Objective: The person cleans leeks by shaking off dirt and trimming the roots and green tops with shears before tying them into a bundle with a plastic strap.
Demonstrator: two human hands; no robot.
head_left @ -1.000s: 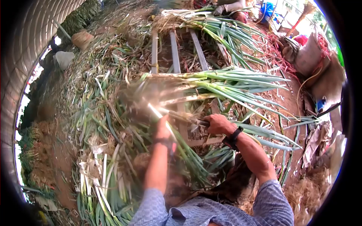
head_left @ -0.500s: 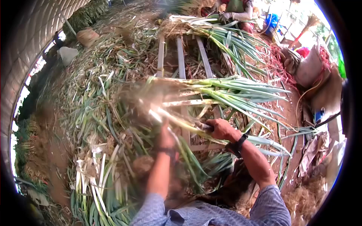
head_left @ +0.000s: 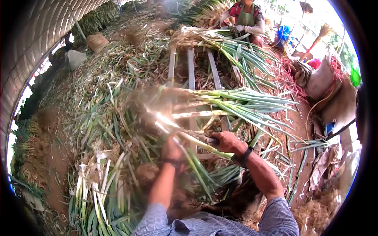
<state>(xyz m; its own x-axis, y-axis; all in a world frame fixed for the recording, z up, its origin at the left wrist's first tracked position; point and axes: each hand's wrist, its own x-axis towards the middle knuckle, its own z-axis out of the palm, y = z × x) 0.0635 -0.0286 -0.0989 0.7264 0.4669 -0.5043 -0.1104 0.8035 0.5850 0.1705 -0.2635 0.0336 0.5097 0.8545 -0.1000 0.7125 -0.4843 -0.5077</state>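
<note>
My left hand (head_left: 172, 149) is closed around a green onion (head_left: 184, 150), though a hazy patch blurs the fingers. A second long green onion (head_left: 202, 144) runs from the haze, past the tool, toward my right wrist. My right hand (head_left: 227, 142) is wrapped around a tool with a dark handle (head_left: 213, 140); its working end points left and cannot be made out. Just beyond both hands, more green onions (head_left: 252, 96) lie across a slatted metal rack (head_left: 191, 69), leaves to the right. Their root ends are hidden in the haze.
Behind the rack a co-worker (head_left: 246, 19) in gloves sits by another onion pile (head_left: 240, 49). Trimmed onions (head_left: 103, 192) lie at the lower left. Leaf scraps (head_left: 90, 102) cover the ground. Sacks (head_left: 323, 78) and red string (head_left: 289, 70) are at the right.
The view has tilted up slightly, showing more of the co-worker. My right hand has shifted slightly left and down with the tool. The long green onion near it hangs at a steeper slant.
</note>
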